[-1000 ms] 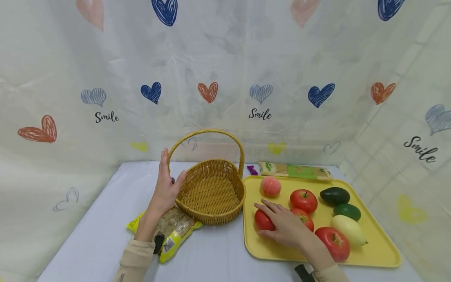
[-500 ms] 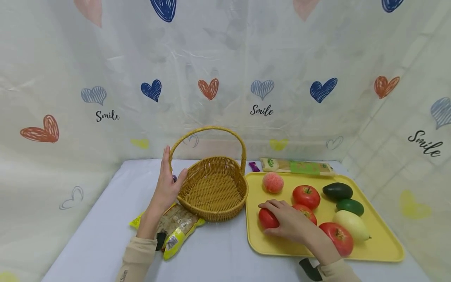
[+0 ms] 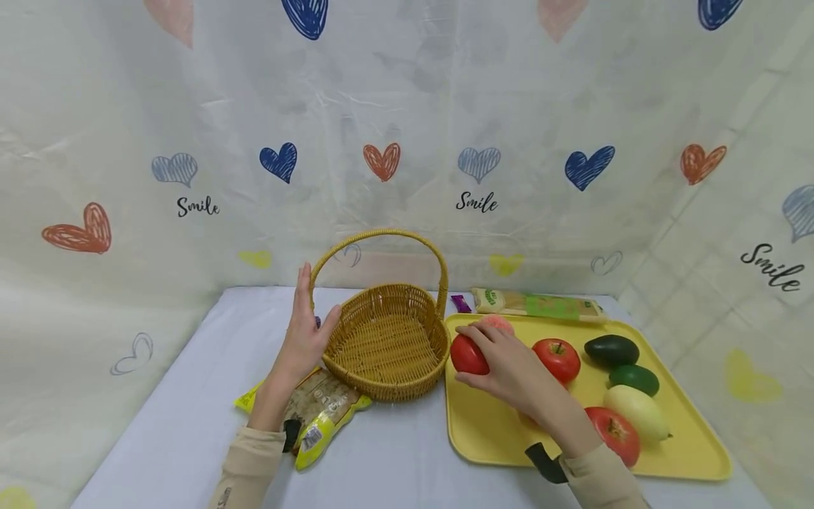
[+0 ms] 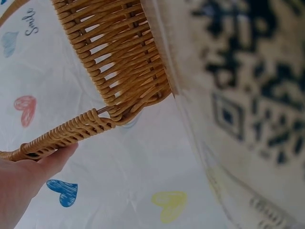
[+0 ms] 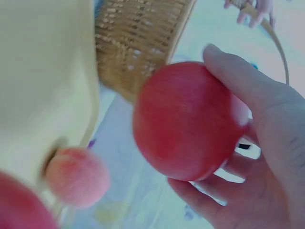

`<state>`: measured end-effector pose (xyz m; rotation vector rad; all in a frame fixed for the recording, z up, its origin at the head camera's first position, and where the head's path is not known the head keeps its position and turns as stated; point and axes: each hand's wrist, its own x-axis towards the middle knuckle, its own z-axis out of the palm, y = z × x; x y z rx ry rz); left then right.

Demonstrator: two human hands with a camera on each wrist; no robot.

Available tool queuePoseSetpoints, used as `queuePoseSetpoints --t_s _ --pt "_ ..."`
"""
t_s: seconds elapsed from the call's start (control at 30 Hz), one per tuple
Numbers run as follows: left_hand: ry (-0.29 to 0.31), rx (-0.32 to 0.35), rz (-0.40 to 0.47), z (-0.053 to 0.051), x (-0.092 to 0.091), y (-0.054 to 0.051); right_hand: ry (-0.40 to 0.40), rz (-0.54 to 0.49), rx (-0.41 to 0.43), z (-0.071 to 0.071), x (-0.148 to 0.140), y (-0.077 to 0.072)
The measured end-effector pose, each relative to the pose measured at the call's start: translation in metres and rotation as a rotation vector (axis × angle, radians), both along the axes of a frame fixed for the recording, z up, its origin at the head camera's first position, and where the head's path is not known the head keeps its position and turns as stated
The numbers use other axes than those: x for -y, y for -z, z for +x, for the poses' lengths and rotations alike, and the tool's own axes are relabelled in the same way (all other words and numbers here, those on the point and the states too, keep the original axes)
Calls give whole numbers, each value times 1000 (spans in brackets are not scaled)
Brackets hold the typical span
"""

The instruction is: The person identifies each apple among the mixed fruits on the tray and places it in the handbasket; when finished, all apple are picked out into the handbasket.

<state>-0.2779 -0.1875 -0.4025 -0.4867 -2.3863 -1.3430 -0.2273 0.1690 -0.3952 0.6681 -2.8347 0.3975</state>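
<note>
My right hand (image 3: 511,367) holds a red apple (image 3: 468,354) just above the left part of the yellow tray (image 3: 480,442), near the basket's right rim. In the right wrist view the thumb and fingers curl round this apple (image 5: 186,121). My left hand (image 3: 304,336) rests against the left side of the wicker basket (image 3: 384,389), by its tall handle, fingers straight up and thumb spread. The left wrist view has the thumb along the handle (image 4: 66,133); the other fingers are hidden there. Nothing lies in the basket.
On the tray are a peach (image 3: 498,324), partly hidden, more red apples (image 3: 556,359), a dark avocado (image 3: 612,350), a smaller green fruit (image 3: 634,380) and a pale pear (image 3: 638,412). A yellow-edged food bag (image 3: 331,403) lies before the basket. Behind the tray are a long packet (image 3: 540,305) and purple wrapper (image 3: 461,304).
My right hand has gripped the front-left apple and lifted it off the tray, up and toward the basket. The left hand stays against the basket.
</note>
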Motion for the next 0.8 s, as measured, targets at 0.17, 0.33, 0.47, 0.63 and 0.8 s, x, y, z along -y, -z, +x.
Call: queuePoseSetpoints --t_s 0.17,0.33,0.47,0.63,0.8 --pt "20 13 11 -1 -2 -1 -88 21 -62 -11 27 -16" --pt "23 8 -1 -4 -4 -3 -163 98 1 -27 56 -29" --pt "2 -1 -7 -3 -3 -4 -223 138 84 -43 80 -33" --pt "-8 13 -6 -2 -2 -2 -247 192 211 -58 108 -31" --pt "-20 19 1 1 -1 1 -274 326 264 -68 135 -32"
